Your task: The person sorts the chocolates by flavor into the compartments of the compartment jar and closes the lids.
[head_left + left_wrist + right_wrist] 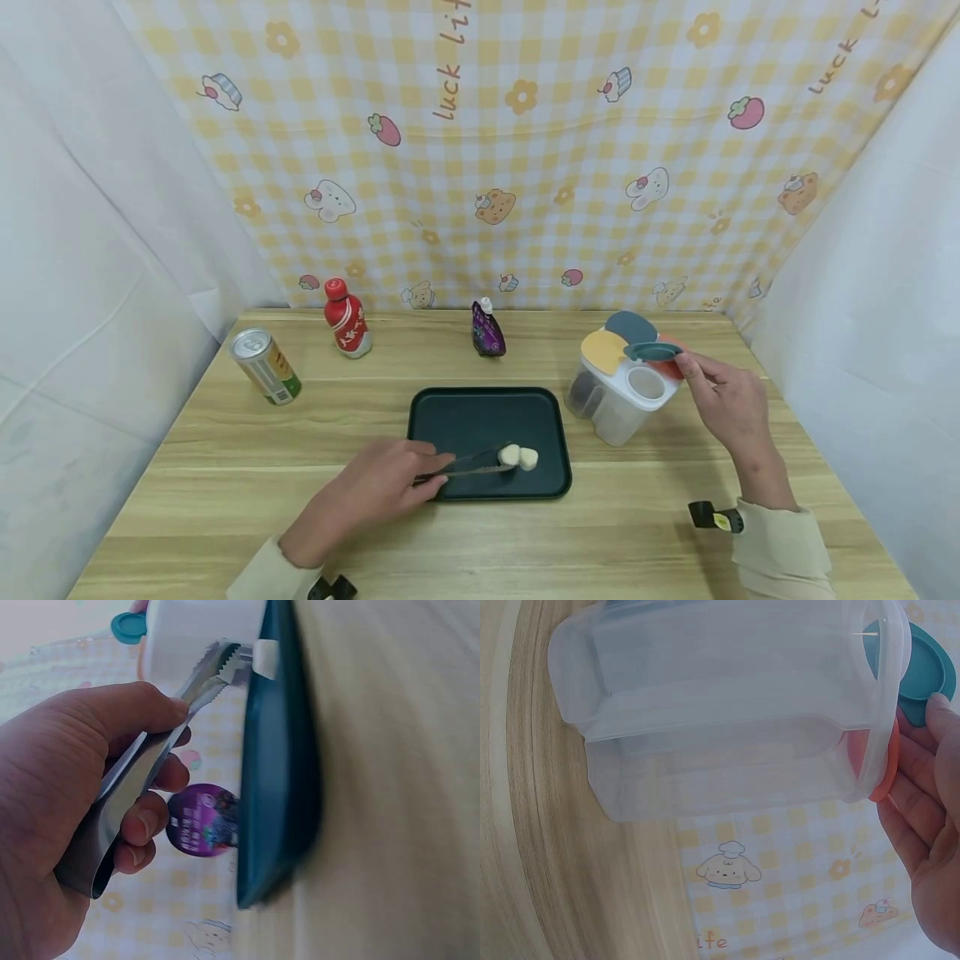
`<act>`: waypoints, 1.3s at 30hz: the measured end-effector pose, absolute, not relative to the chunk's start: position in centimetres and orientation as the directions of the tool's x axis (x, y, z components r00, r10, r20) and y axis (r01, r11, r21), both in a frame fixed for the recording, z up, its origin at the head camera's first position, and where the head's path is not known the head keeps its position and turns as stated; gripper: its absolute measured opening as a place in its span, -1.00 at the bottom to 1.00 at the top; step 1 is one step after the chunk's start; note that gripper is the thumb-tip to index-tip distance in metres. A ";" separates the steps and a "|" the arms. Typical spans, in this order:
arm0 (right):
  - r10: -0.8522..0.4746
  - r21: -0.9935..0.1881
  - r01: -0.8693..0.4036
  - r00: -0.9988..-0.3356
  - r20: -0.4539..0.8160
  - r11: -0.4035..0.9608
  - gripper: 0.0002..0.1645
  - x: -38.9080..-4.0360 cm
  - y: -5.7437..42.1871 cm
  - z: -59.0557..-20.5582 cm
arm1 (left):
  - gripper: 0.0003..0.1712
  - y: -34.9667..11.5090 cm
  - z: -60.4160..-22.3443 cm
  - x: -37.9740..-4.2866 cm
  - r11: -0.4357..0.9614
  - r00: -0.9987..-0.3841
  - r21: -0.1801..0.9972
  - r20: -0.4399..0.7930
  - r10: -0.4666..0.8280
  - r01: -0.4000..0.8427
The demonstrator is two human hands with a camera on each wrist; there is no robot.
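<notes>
My left hand (382, 479) grips metal tongs (142, 769) low over the dark green tray (457, 417). Their serrated tips reach two white, marshmallow-like pieces (528, 459) lying side by side in the tray's right half; one piece overlaps the tips in the head view. At the right, my right hand (727, 408) pinches the edge of a teal lid (922, 671) between thumb and fingers. That lid stands raised over the round opening (647, 383) of a clear, white-topped storage container (618, 417). Fingers of this hand lie by the container's orange lid (889, 761).
Behind the tray stands a purple pouch (488, 332) with a white cap. To the left are a red bottle (348, 321) and a tilted-looking can (266, 367). Yellow (603, 352) and blue-grey lids (632, 327) cover other container compartments. A checked curtain (450, 167) hangs behind the table.
</notes>
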State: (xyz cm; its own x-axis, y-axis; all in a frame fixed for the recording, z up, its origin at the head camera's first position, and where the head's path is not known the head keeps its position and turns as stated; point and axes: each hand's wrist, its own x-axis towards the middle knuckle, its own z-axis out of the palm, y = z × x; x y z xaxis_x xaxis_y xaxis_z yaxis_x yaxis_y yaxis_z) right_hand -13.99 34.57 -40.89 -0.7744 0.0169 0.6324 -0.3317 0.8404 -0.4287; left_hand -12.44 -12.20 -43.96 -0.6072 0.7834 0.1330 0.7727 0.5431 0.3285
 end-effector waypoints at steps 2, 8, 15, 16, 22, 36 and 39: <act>0.011 -0.422 -0.334 -0.773 0.634 0.843 -0.74 -14.0 34.5 -40.8 | -0.68 -11.9 -43.6 -12.7 0.520 -0.586 0.304 0.191 0.787 0.798; -0.009 -0.418 -0.356 -0.770 0.638 0.836 -0.75 -14.0 34.6 -40.8 | -0.68 -9.8 -42.1 -13.6 0.436 -0.488 0.223 0.343 0.802 0.872; -0.006 -0.423 -0.357 -0.770 0.638 0.833 -0.75 -13.8 34.8 -40.8 | -0.67 -5.8 -40.6 -14.7 0.392 -0.424 0.168 0.456 0.783 0.904; -0.007 -0.420 -0.359 -0.767 0.641 0.833 -0.76 -13.8 34.8 -40.9 | -0.67 -5.1 -40.4 -14.9 0.391 -0.422 0.166 0.470 0.776 0.905; -0.027 -0.396 -0.379 -0.751 0.660 0.836 -0.77 -14.0 34.8 -40.9 | -0.68 -1.9 -39.7 -15.9 0.392 -0.420 0.167 0.498 0.758 0.905; -0.002 -0.409 -0.345 -0.766 0.643 0.845 -0.72 -14.0 34.8 -40.9 | -0.69 2.6 -39.1 -17.1 0.405 -0.446 0.194 0.488 0.750 0.894; -0.013 -0.401 -0.358 -0.759 0.650 0.843 -0.73 -14.2 34.9 -40.9 | -0.68 2.8 -39.2 -17.1 0.431 -0.466 0.187 0.475 0.746 0.883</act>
State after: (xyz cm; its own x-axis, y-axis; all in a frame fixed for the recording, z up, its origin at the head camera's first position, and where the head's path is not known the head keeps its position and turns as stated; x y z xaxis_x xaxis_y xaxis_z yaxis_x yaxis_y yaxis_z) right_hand -14.16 34.86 -40.93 -0.7594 -0.0128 0.6505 -0.3578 0.8433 -0.4011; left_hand -17.14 2.83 -39.16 -0.4656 0.7464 0.4755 0.8826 0.4313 0.1872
